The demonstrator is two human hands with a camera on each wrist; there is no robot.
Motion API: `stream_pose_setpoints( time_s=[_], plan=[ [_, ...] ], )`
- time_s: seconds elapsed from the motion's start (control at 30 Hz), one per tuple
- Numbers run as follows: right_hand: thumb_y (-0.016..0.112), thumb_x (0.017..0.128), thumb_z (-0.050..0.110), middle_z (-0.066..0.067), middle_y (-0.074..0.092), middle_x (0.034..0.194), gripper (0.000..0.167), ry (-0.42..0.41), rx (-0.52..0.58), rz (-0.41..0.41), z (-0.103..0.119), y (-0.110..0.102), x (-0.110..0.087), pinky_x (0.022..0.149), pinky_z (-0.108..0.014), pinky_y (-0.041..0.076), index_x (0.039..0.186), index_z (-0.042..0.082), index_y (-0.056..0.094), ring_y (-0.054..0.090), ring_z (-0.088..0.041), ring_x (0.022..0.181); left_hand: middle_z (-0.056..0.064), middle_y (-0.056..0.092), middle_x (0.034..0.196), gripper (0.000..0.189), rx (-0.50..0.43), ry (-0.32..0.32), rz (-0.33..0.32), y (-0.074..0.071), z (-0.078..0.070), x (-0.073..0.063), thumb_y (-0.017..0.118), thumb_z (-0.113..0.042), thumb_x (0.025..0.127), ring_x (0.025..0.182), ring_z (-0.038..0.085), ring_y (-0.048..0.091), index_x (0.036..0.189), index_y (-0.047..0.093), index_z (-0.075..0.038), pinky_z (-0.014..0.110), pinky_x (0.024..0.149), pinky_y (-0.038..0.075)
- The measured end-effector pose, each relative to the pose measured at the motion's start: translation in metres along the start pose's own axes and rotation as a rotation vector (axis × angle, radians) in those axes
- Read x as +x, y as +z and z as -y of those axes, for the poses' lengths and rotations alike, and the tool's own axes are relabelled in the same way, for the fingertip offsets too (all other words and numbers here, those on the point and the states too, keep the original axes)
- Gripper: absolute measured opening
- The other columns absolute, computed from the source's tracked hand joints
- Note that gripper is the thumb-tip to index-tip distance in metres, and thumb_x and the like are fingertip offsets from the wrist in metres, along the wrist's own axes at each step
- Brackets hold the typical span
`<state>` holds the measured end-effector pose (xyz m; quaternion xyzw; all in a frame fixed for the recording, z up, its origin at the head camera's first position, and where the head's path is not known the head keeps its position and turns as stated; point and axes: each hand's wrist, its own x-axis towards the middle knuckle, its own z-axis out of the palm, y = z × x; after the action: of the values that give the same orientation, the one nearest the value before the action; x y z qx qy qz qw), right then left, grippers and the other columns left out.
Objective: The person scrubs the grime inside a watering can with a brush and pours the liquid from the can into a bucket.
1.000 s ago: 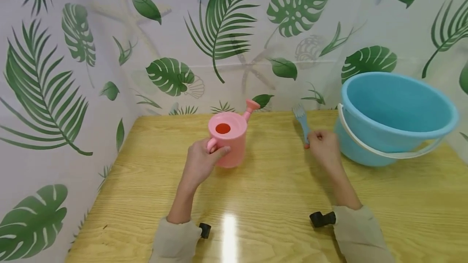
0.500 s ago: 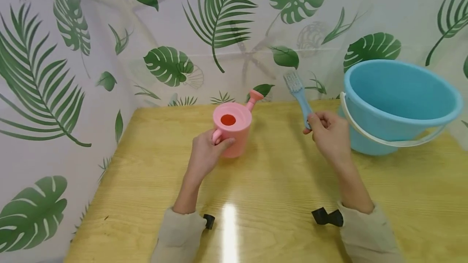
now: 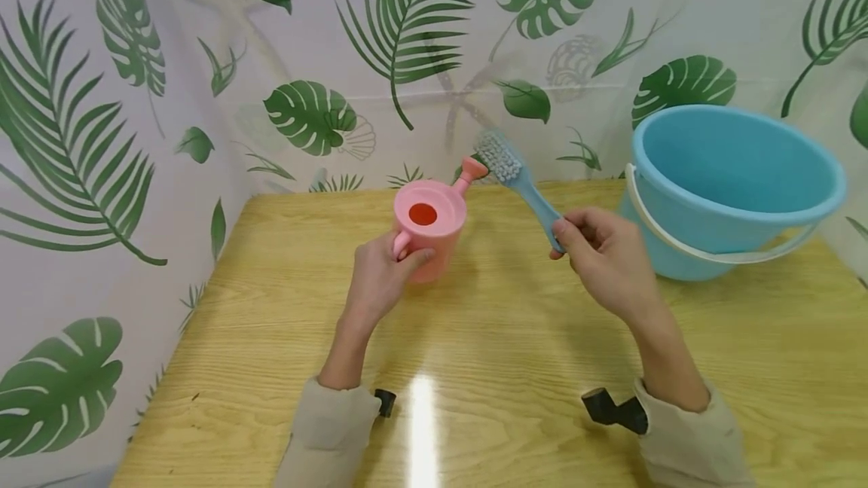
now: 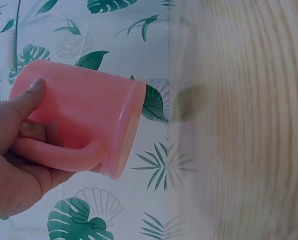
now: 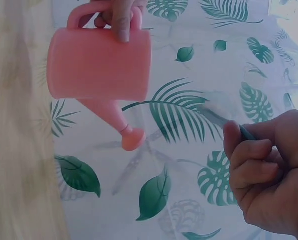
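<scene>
My left hand (image 3: pixel 380 277) grips the handle of a pink watering can (image 3: pixel 441 247), thumb laid along its side. The left wrist view shows the fingers wrapped through the handle (image 4: pixel 64 155), and the can's base stands off the wooden surface. In my right hand (image 3: pixel 603 262) is a light blue brush (image 3: pixel 536 198), pinched by the handle end between thumb and fingers. Its pale bristles (image 3: pixel 498 157) face up toward the head camera, close beside the can's spout rose (image 3: pixel 473 167). The right wrist view shows the can (image 5: pixel 99 65) held apart from the right hand (image 5: pixel 268 170).
A light blue bucket (image 3: pixel 732 239) with a white handle (image 3: pixel 685 251) stands on the right of the wooden table (image 3: pixel 502 352). Behind the table hangs a white cloth (image 3: pixel 420 119) printed with green leaves.
My right hand has lifted the brush and swung its head leftward to beside the spout, turning the bristles upward. My left hand has raised the watering can slightly. The head view has tilted a little.
</scene>
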<state>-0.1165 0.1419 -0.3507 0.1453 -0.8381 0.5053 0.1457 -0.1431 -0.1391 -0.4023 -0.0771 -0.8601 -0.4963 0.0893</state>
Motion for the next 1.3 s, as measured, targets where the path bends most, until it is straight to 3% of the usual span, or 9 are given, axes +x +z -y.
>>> stream_pose_setpoints(
  time_s=[0.2, 0.5, 0.83, 1.03, 1.17, 1.3],
  plan=[
    [0.056, 0.102, 0.012, -0.004, 0.065, 0.071, 0.018, -0.008, 0.005, 0.055, 0.014, -0.002, -0.006, 0.038, -0.027, 0.032, 0.094, -0.001, 0.066, 0.039, -0.014, 0.043, -0.001, 0.033, 0.064, 0.029, 0.031, 0.052, -0.021, 0.002, 0.000, -0.004, 0.081, -0.018, 0.084, 0.060, 0.015, 0.037, 0.079, 0.056, -0.005, 0.024, 0.053, 0.029],
    [0.057, 0.101, 0.011, -0.004, 0.059, 0.068, 0.017, -0.015, 0.004, 0.072, 0.022, -0.003, -0.007, 0.038, -0.028, 0.028, 0.092, 0.000, 0.066, 0.033, -0.013, 0.043, 0.000, 0.036, 0.065, 0.030, 0.040, 0.198, -0.089, 0.008, -0.006, -0.007, 0.084, -0.015, 0.080, 0.061, 0.015, 0.039, 0.077, 0.056, -0.004, 0.023, 0.054, 0.030],
    [0.059, 0.102, 0.016, -0.005, 0.057, 0.066, 0.020, 0.000, 0.031, 0.121, 0.023, -0.004, -0.004, 0.040, -0.029, 0.031, 0.089, 0.002, 0.065, 0.038, -0.015, 0.046, 0.000, 0.041, 0.066, 0.027, 0.107, 0.254, -0.117, 0.013, -0.006, -0.004, 0.084, -0.016, 0.080, 0.063, 0.015, 0.041, 0.082, 0.061, -0.003, 0.024, 0.054, 0.033],
    [0.056, 0.103, 0.023, -0.004, 0.061, 0.067, 0.030, 0.109, 0.215, 0.126, 0.019, -0.002, -0.002, 0.039, -0.026, 0.039, 0.093, -0.003, 0.064, 0.045, -0.015, 0.045, 0.000, 0.041, 0.067, 0.026, 0.143, 0.229, -0.113, 0.015, -0.003, -0.004, 0.084, -0.016, 0.080, 0.065, 0.016, 0.041, 0.082, 0.061, -0.003, 0.025, 0.056, 0.034],
    [0.056, 0.102, 0.027, -0.005, 0.068, 0.072, 0.036, 0.183, 0.426, 0.054, 0.016, 0.000, -0.001, 0.045, -0.024, 0.049, 0.096, -0.006, 0.065, 0.055, -0.014, 0.049, 0.002, 0.049, 0.072, 0.023, 0.159, 0.234, -0.098, 0.017, -0.002, -0.004, 0.083, -0.015, 0.080, 0.069, 0.017, 0.044, 0.091, 0.066, -0.003, 0.027, 0.060, 0.037],
    [0.058, 0.101, 0.026, -0.005, 0.072, 0.077, 0.032, 0.194, 0.559, -0.007, 0.015, 0.002, 0.000, 0.052, -0.024, 0.055, 0.097, -0.005, 0.066, 0.064, -0.013, 0.055, 0.004, 0.055, 0.077, 0.025, 0.154, 0.257, -0.108, 0.018, -0.002, -0.003, 0.083, -0.014, 0.080, 0.072, 0.019, 0.045, 0.096, 0.068, -0.003, 0.028, 0.062, 0.039]
  ],
)
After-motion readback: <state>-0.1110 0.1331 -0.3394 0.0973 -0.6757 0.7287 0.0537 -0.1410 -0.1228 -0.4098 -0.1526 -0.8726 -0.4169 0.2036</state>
